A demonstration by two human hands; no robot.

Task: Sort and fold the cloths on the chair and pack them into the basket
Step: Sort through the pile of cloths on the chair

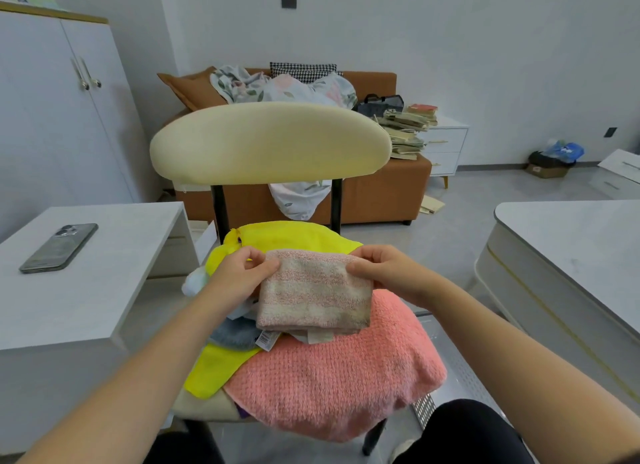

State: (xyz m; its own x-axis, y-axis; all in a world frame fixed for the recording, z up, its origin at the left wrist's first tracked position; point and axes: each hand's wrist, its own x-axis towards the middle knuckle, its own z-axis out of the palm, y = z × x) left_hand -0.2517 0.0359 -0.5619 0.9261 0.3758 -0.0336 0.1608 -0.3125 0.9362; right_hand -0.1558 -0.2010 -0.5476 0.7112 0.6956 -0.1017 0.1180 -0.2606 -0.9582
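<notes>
Presently I note the left fingers (266, 266) and right fingers (358, 266) each pinching an upper corner of the folded beige towel (313, 297), which spans between them. Beneath the fingers, a coral towel (346, 377) and a yellow cloth (287, 236) lie on the chair (270, 141). Well left of them, a phone (59, 247) lies on the desk (114, 290).

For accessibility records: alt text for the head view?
Left hand and right hand pinch the top corners of a folded beige striped terry towel over a cream padded chair piled with a coral fleece towel and yellow cloth.
</notes>
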